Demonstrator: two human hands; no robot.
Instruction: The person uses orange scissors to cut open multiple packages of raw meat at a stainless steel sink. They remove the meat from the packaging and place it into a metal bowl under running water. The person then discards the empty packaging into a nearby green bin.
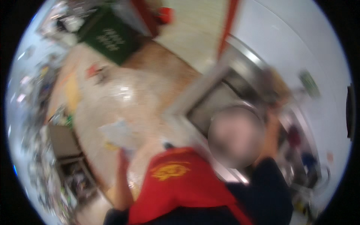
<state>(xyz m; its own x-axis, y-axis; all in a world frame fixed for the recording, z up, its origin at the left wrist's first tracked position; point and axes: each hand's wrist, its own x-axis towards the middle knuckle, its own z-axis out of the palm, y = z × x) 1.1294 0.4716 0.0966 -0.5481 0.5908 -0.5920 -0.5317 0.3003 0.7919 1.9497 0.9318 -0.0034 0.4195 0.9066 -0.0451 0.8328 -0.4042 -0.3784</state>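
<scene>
Motion blur softens the whole view. At the lower left, my left hand [124, 158] hangs over the tiled floor and seems to grip a pale, limp sheet-like thing [119, 132] with a yellow part; whether it is cloth or plastic cannot be told. My right hand [277, 108] reaches over the metal sink [180, 109] on the right, toward its back wall. A yellow-brown thing [278, 81] lies just beyond its fingers; whether they touch it is unclear. A round blurred patch hides part of the sink and right forearm.
A dark green bin [108, 36] with white writing stands at the far left, near a red-framed doorway. Crowded shelves [31, 135] and a box [64, 140] line the left side. A green item [308, 83] is on the white wall; a red thing [92, 70] is on the floor.
</scene>
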